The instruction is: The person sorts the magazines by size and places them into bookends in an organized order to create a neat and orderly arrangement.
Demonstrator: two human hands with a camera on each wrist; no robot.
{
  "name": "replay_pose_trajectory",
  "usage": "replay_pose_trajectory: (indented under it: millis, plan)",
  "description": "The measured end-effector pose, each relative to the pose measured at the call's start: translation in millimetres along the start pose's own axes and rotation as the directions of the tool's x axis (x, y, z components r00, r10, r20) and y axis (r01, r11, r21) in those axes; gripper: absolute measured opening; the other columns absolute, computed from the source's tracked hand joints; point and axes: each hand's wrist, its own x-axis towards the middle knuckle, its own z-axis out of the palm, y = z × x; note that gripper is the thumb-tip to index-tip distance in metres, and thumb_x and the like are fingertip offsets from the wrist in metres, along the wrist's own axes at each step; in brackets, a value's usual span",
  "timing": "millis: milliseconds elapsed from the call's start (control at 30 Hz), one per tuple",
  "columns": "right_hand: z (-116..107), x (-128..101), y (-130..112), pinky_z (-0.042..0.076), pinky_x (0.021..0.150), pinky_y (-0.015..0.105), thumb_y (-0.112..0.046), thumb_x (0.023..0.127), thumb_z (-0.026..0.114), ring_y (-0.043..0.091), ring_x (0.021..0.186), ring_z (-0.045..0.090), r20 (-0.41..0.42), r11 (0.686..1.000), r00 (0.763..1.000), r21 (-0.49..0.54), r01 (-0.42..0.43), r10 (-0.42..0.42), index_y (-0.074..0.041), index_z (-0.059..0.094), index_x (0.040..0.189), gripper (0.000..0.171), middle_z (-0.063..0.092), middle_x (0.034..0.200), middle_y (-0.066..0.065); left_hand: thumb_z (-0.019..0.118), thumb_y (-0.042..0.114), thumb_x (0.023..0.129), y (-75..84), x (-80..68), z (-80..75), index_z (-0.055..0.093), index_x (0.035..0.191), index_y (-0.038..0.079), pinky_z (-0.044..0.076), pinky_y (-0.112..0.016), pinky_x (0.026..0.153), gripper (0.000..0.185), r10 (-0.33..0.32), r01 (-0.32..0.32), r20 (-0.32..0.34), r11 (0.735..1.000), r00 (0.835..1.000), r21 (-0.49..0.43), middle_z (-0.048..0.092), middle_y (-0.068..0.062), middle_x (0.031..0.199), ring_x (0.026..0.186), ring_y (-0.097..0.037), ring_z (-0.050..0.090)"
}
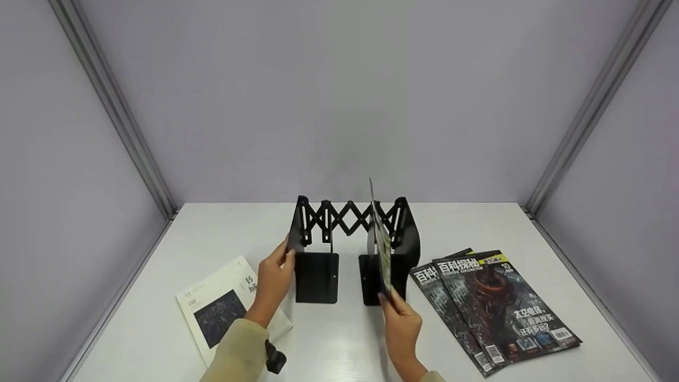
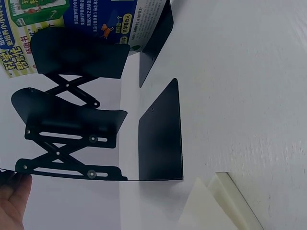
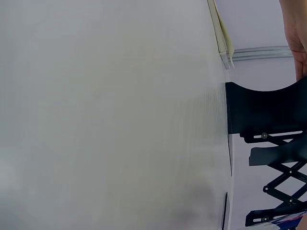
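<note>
A black expandable bookend (image 1: 317, 278) with a crisscross lattice stands near the back of the white table. At its left side panel, my left hand (image 1: 275, 281) grips the front edge between thumb and fingers. My right hand (image 1: 401, 324) pinches a thin colourful magazine (image 1: 383, 246) by its lower near edge. This magazine stands upright and edge-on to the head camera, just inside the bookend's right panel. In the left wrist view its blue and yellow cover (image 2: 100, 21) shows beyond the black dividers (image 2: 79, 52). Only a sliver of the magazine (image 3: 290, 221) appears in the right wrist view.
On the right lie two overlapping dark magazines (image 1: 509, 307). A white book (image 1: 217, 307) with a dark square picture lies at the left, partly behind my left forearm. Grey walls (image 1: 339, 106) enclose the table at the back and both sides.
</note>
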Motion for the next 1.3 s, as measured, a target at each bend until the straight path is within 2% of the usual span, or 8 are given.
replay_pose_trajectory:
  millis: [267, 433, 533, 667, 900, 1067, 1200, 1300]
  plan:
    - [0.9, 0.7, -2.1, 0.057, 0.078, 0.011, 0.002, 0.082, 0.077, -0.007, 0.098, 0.065, 0.035, 0.996, 0.995, -0.007, -0.089, 0.089, 0.006, 0.069, 0.114, 0.033, 0.067, 0.115, 0.026, 0.055, 0.006, 0.100, -0.6, 0.5, 0.4, 0.053, 0.140, -0.003, 0.057, -0.045, 0.097, 0.041, 0.003, -0.003, 0.005, 1.000, 1.000, 0.007, 0.060, -0.023, 0.136, 0.119, -0.035, 0.064]
    - [-0.8, -0.6, -1.5, 0.057, 0.078, 0.011, 0.003, 0.082, 0.077, -0.001, 0.100, 0.068, 0.055, 0.997, 0.996, -0.012, -0.075, 0.076, 0.007, 0.069, 0.114, 0.034, 0.066, 0.115, 0.027, 0.055, 0.005, 0.100, -0.1, -0.3, 0.8, 0.053, 0.140, -0.004, 0.056, -0.045, 0.098, 0.041, 0.005, -0.005, 0.004, 1.000, 1.000, -0.002, 0.060, -0.023, 0.136, 0.121, -0.035, 0.063]
    - [-2.0, -0.9, -1.4, 0.057, 0.079, 0.012, 0.005, 0.082, 0.075, -0.008, 0.098, 0.065, 0.080, 0.997, 0.994, 0.007, -0.079, 0.079, 0.008, 0.068, 0.116, 0.035, 0.065, 0.116, 0.029, 0.055, 0.005, 0.100, 0.6, -0.6, 0.7, 0.053, 0.140, -0.005, 0.056, -0.045, 0.098, 0.041, 0.009, -0.009, 0.001, 1.000, 1.000, 0.003, 0.060, -0.023, 0.136, 0.119, -0.035, 0.064]
    - [-2.3, -0.3, -0.9, 0.058, 0.080, 0.013, 0.006, 0.083, 0.074, -0.009, 0.098, 0.064, 0.103, 0.995, 0.990, 0.026, -0.099, 0.096, 0.007, 0.067, 0.118, 0.036, 0.065, 0.119, 0.029, 0.055, 0.005, 0.100, 0.6, -1.0, 0.2, 0.053, 0.140, -0.004, 0.057, -0.043, 0.097, 0.041, 0.012, -0.012, 0.001, 1.000, 1.000, 0.015, 0.061, -0.023, 0.135, 0.118, -0.034, 0.065]
    - [-1.8, 0.8, 0.4, 0.058, 0.081, 0.014, 0.008, 0.083, 0.073, -0.010, 0.100, 0.065, 0.131, 0.994, 0.990, 0.087, -0.069, 0.057, 0.008, 0.066, 0.119, 0.037, 0.066, 0.122, 0.021, 0.054, 0.006, 0.101, 1.1, 0.1, -0.3, 0.052, 0.140, -0.005, 0.057, -0.044, 0.097, 0.041, 0.007, -0.007, 0.006, 1.000, 1.000, 0.007, 0.061, -0.024, 0.134, 0.119, -0.035, 0.065]
    - [-2.5, -0.9, -1.0, 0.058, 0.082, 0.015, 0.006, 0.082, 0.076, -0.009, 0.102, 0.064, 0.136, 0.996, 0.990, 0.077, -0.055, 0.044, 0.006, 0.067, 0.121, 0.040, 0.068, 0.123, 0.013, 0.055, 0.006, 0.100, 1.5, -0.2, -0.4, 0.053, 0.140, -0.005, 0.057, -0.044, 0.097, 0.041, 0.005, -0.006, 0.006, 1.000, 1.000, 0.008, 0.061, -0.024, 0.134, 0.119, -0.035, 0.065]
    - [-2.8, -1.0, -1.4, 0.057, 0.086, 0.014, 0.006, 0.082, 0.076, -0.011, 0.106, 0.062, 0.156, 0.995, 0.987, 0.081, -0.060, 0.047, 0.004, 0.065, 0.124, 0.044, 0.062, 0.130, 0.018, 0.055, 0.005, 0.100, -0.2, 0.3, 0.0, 0.053, 0.140, -0.005, 0.057, -0.043, 0.096, 0.041, 0.013, -0.014, 0.002, 1.000, 1.000, 0.009, 0.061, -0.023, 0.135, 0.118, -0.035, 0.065]
    - [-3.6, -1.0, -1.1, 0.056, 0.087, 0.012, 0.006, 0.081, 0.076, -0.011, 0.105, 0.062, 0.173, 0.998, 0.985, 0.061, -0.034, 0.023, 0.003, 0.065, 0.127, 0.047, 0.061, 0.131, 0.021, 0.055, 0.004, 0.100, -1.2, 0.4, 0.3, 0.053, 0.139, -0.006, 0.058, -0.043, 0.096, 0.040, 0.017, -0.017, -0.004, 1.000, 1.000, 0.005, 0.061, -0.024, 0.134, 0.117, -0.034, 0.066]
